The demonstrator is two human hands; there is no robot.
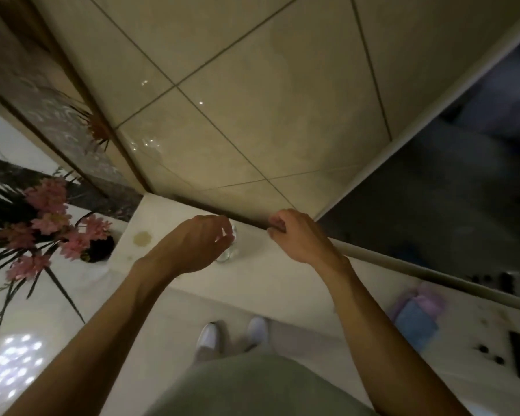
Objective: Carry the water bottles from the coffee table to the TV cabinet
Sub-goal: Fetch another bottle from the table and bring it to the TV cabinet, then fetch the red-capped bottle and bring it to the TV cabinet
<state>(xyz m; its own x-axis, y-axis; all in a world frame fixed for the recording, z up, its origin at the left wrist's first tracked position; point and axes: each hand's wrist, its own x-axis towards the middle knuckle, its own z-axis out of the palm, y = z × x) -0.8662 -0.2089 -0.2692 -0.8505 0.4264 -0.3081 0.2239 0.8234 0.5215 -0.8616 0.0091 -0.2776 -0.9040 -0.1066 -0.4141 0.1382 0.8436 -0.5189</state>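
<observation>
My left hand (192, 244) curls over the top of a clear water bottle (229, 247), fingers (222, 232) bent around its upper part; whether they press on it I cannot tell, since the frame is blurred. The bottle stands upright on the white TV cabinet (270, 277), near its back edge. My right hand (300, 238) hangs just beside the bottle, loosely curled and holding nothing. A round yellowish stain (142, 238) marks the cabinet top to the left. Further left stands a dark vase (99, 250) of pink flowers (47, 196). The dark TV screen (451, 199) rises on the right. Folded purple and blue cloths (418, 313) lie at the cabinet's right end.
</observation>
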